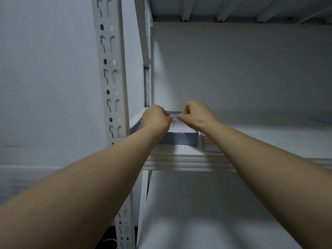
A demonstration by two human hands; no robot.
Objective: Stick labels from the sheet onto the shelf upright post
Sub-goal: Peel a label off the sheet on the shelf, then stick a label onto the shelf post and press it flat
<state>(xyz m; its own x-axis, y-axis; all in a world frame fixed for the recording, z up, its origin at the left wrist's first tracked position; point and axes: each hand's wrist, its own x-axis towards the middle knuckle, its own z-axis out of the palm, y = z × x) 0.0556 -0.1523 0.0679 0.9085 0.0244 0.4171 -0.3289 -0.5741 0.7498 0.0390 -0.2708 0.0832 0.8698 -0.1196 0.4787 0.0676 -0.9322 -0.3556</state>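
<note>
A white label sheet (179, 125) with faint red marks lies on a flat grey box (179, 138) on the white shelf board (188, 159). Both my hands hover over the sheet with curled fingers. My left hand (156, 119) and my right hand (195, 115) pinch a small white label (173, 115) between them at the sheet's far edge. The slotted white upright post (112, 78) rises just left of my left hand. A second sheet of red-bordered labels (209, 143) lies on the shelf to the right of the box, partly under my right forearm.
The shelf unit stands against a pale wall (45, 78). Another shelf board (233, 8) with ribs sits overhead, and a lower shelf (206, 212) lies below my arms. The rear upright (147, 51) stands behind the box. Open shelf surface stretches to the right.
</note>
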